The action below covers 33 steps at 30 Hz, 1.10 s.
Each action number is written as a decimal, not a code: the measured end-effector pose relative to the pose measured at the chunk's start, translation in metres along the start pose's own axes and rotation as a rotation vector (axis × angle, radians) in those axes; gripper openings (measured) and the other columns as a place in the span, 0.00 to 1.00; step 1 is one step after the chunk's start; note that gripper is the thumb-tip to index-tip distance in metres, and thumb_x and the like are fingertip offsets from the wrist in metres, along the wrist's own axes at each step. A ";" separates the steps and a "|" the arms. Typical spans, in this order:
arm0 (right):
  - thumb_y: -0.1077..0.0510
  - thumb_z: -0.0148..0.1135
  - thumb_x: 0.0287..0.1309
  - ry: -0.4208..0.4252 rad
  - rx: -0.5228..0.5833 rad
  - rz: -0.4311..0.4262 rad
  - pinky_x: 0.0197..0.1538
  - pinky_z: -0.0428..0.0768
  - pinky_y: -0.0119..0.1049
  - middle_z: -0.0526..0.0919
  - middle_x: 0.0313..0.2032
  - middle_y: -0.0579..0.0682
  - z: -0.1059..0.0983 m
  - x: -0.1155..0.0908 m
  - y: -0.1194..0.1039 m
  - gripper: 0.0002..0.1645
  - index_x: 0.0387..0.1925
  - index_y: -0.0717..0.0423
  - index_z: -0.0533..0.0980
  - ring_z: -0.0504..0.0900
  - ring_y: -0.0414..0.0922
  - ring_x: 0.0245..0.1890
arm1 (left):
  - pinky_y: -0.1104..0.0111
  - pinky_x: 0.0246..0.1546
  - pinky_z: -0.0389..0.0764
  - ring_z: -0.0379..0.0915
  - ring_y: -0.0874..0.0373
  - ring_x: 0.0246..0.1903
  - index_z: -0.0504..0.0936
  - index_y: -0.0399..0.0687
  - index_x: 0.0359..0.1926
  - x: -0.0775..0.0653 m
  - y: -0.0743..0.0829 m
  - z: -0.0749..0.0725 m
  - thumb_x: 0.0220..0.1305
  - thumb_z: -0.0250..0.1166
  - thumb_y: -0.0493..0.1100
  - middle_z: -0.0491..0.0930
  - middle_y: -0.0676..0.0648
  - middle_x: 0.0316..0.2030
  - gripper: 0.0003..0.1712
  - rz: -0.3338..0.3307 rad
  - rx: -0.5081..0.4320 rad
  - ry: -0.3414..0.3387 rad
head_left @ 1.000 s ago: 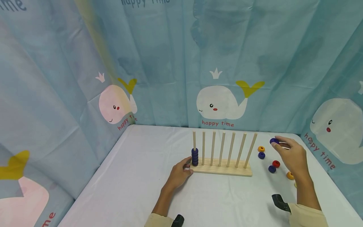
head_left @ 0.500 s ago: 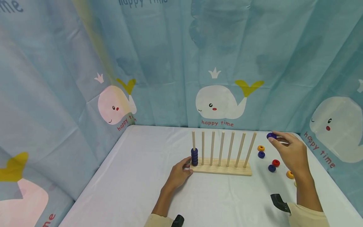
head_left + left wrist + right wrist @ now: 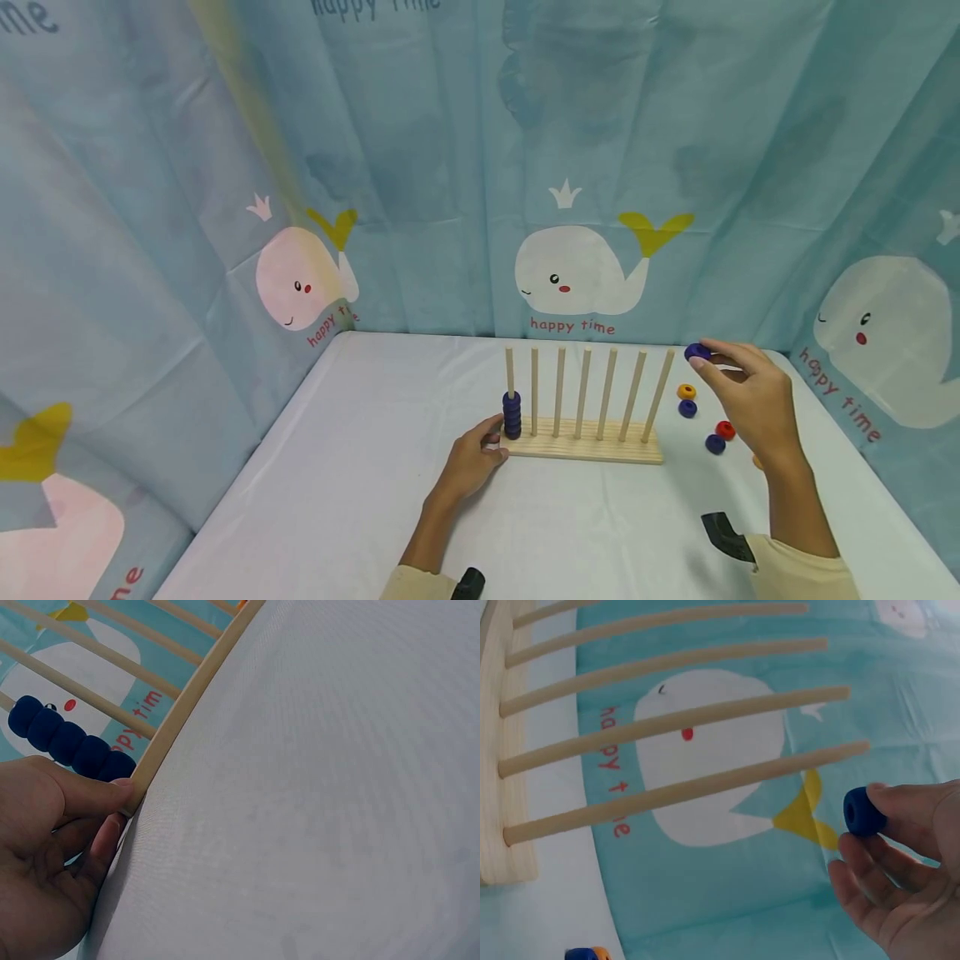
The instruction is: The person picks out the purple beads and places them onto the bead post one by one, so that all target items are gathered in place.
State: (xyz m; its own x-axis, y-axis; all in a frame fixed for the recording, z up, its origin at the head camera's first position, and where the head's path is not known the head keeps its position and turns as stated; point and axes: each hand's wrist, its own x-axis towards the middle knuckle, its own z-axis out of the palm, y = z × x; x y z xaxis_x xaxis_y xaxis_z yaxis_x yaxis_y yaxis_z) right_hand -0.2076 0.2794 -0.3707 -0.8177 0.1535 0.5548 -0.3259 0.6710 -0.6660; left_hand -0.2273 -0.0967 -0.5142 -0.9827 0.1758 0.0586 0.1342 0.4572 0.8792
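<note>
A wooden peg rack (image 3: 592, 451) with a row of upright pegs stands on the white table. Its leftmost peg carries a stack of dark blue beads (image 3: 512, 415), also seen in the left wrist view (image 3: 66, 742). My left hand (image 3: 471, 460) grips the left end of the base, thumb and fingers on the wood (image 3: 154, 757). Raised beyond the rack's right end, my right hand (image 3: 752, 398) pinches a blue bead (image 3: 864, 811) between thumb and fingers. The bead's hole shows in the right wrist view, and the bead is apart from the nearest peg (image 3: 697, 787).
Loose beads lie right of the rack: an orange bead (image 3: 686, 391) beside a blue one (image 3: 687, 408), and a red bead (image 3: 725, 430) beside another blue one (image 3: 716, 444). My right forearm partly hides a further orange bead (image 3: 757, 462). A whale-print curtain (image 3: 420, 167) surrounds the table.
My right hand has moved left and up with the blue bead, toward the rack's right end. The left hand keeps its grip on the base.
</note>
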 end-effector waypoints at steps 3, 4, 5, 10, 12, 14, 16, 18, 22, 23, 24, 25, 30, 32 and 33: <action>0.50 0.63 0.63 0.006 0.020 -0.025 0.45 0.69 0.13 0.78 0.50 0.50 0.002 0.002 -0.007 0.24 0.58 0.54 0.78 0.75 0.33 0.45 | 0.59 0.48 0.76 0.77 0.58 0.45 0.68 0.53 0.69 0.000 0.000 0.000 0.64 0.65 0.41 0.79 0.47 0.49 0.33 -0.002 0.008 0.002; 0.50 0.63 0.63 0.010 0.025 -0.037 0.45 0.69 0.13 0.78 0.50 0.51 0.003 0.002 -0.009 0.24 0.58 0.54 0.78 0.75 0.32 0.45 | 0.59 0.48 0.76 0.77 0.58 0.45 0.68 0.54 0.69 0.000 0.000 0.000 0.64 0.64 0.41 0.79 0.47 0.49 0.33 -0.003 0.009 0.003; 0.51 0.64 0.63 0.014 0.030 -0.050 0.46 0.69 0.13 0.79 0.50 0.50 0.003 0.003 -0.011 0.23 0.58 0.54 0.78 0.75 0.32 0.45 | 0.59 0.49 0.76 0.76 0.58 0.46 0.68 0.54 0.69 0.000 0.000 0.000 0.64 0.64 0.41 0.80 0.48 0.49 0.33 -0.004 0.009 0.003; 0.54 0.66 0.61 0.035 0.048 -0.118 0.48 0.70 0.16 0.80 0.48 0.49 0.007 0.009 -0.021 0.22 0.56 0.55 0.79 0.75 0.30 0.46 | 0.59 0.48 0.76 0.76 0.58 0.46 0.68 0.54 0.69 0.000 0.001 0.000 0.64 0.64 0.40 0.79 0.47 0.49 0.33 -0.011 0.001 0.004; 0.54 0.66 0.61 0.036 0.054 -0.132 0.48 0.70 0.16 0.80 0.48 0.48 0.009 0.011 -0.025 0.22 0.56 0.54 0.79 0.75 0.30 0.46 | 0.60 0.48 0.76 0.77 0.58 0.45 0.68 0.54 0.69 0.000 0.001 0.000 0.64 0.64 0.40 0.79 0.47 0.49 0.33 -0.014 -0.002 0.004; 0.54 0.67 0.61 0.027 0.059 -0.142 0.49 0.70 0.17 0.80 0.48 0.48 0.010 0.012 -0.028 0.22 0.57 0.53 0.79 0.75 0.30 0.46 | 0.60 0.47 0.76 0.77 0.58 0.45 0.68 0.54 0.70 0.000 0.001 0.000 0.64 0.64 0.40 0.79 0.47 0.49 0.33 -0.015 -0.002 0.005; 0.54 0.67 0.60 0.010 0.070 -0.150 0.49 0.70 0.18 0.79 0.49 0.47 0.012 0.014 -0.033 0.22 0.57 0.52 0.79 0.75 0.31 0.46 | 0.60 0.47 0.76 0.76 0.58 0.45 0.68 0.54 0.70 -0.001 0.001 0.000 0.64 0.64 0.40 0.79 0.47 0.49 0.33 -0.016 -0.001 0.006; 0.54 0.67 0.60 -0.010 0.087 -0.159 0.49 0.71 0.19 0.79 0.49 0.47 0.014 0.014 -0.038 0.23 0.57 0.51 0.79 0.76 0.33 0.46 | 0.60 0.47 0.76 0.76 0.58 0.45 0.68 0.54 0.69 -0.001 0.001 0.001 0.64 0.64 0.40 0.79 0.47 0.50 0.33 -0.016 -0.001 0.006; 0.57 0.68 0.59 -0.039 0.127 -0.190 0.49 0.71 0.20 0.79 0.48 0.47 0.019 0.016 -0.049 0.23 0.56 0.51 0.79 0.77 0.36 0.45 | 0.60 0.47 0.76 0.76 0.59 0.44 0.68 0.54 0.69 0.000 0.001 0.000 0.64 0.65 0.40 0.79 0.47 0.49 0.33 -0.014 0.003 0.006; 0.58 0.68 0.59 -0.044 0.139 -0.200 0.49 0.71 0.21 0.79 0.48 0.47 0.021 0.016 -0.051 0.23 0.56 0.52 0.79 0.77 0.36 0.45 | 0.60 0.47 0.76 0.76 0.59 0.44 0.68 0.53 0.69 0.000 0.001 0.000 0.64 0.65 0.40 0.79 0.47 0.49 0.33 -0.013 0.004 0.006; 0.60 0.68 0.58 -0.050 0.153 -0.212 0.50 0.71 0.20 0.79 0.48 0.47 0.023 0.016 -0.054 0.23 0.56 0.53 0.79 0.77 0.37 0.46 | 0.60 0.47 0.76 0.76 0.59 0.44 0.68 0.53 0.69 0.000 0.001 0.000 0.64 0.65 0.40 0.79 0.47 0.49 0.33 -0.013 0.004 0.005; 0.62 0.68 0.58 -0.054 0.164 -0.225 0.50 0.71 0.20 0.80 0.48 0.48 0.024 0.016 -0.057 0.23 0.56 0.55 0.79 0.77 0.37 0.45 | 0.61 0.46 0.76 0.76 0.59 0.44 0.68 0.53 0.69 0.000 0.001 0.000 0.64 0.65 0.40 0.79 0.47 0.49 0.33 -0.012 0.003 0.005; 0.69 0.67 0.56 -0.086 0.208 -0.258 0.48 0.72 0.20 0.79 0.48 0.54 0.029 0.012 -0.081 0.22 0.54 0.63 0.78 0.79 0.40 0.44 | 0.61 0.46 0.76 0.77 0.59 0.44 0.68 0.54 0.69 0.000 0.000 0.000 0.64 0.65 0.40 0.79 0.47 0.49 0.33 -0.011 -0.010 0.001; 0.70 0.67 0.56 -0.099 0.208 -0.259 0.47 0.72 0.20 0.79 0.48 0.56 0.030 0.010 -0.093 0.22 0.53 0.66 0.78 0.79 0.42 0.44 | 0.61 0.46 0.76 0.77 0.59 0.45 0.68 0.54 0.69 -0.001 0.000 0.000 0.63 0.65 0.40 0.79 0.47 0.50 0.33 -0.009 -0.013 0.001; 0.70 0.67 0.55 -0.102 0.208 -0.261 0.48 0.73 0.20 0.79 0.48 0.57 0.031 0.009 -0.097 0.21 0.53 0.67 0.78 0.79 0.44 0.44 | 0.61 0.47 0.76 0.77 0.58 0.45 0.68 0.54 0.69 -0.001 -0.001 0.000 0.63 0.65 0.40 0.79 0.47 0.50 0.33 -0.008 -0.015 0.001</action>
State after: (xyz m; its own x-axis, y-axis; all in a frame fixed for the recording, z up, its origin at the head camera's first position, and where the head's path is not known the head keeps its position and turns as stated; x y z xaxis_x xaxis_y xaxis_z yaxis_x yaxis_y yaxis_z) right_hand -0.1980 0.1934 -0.3164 -0.7336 -0.0845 0.6743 -0.6117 0.5143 -0.6011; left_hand -0.2267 -0.0972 -0.5147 -0.9839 0.1713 0.0514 0.1239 0.4454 0.8867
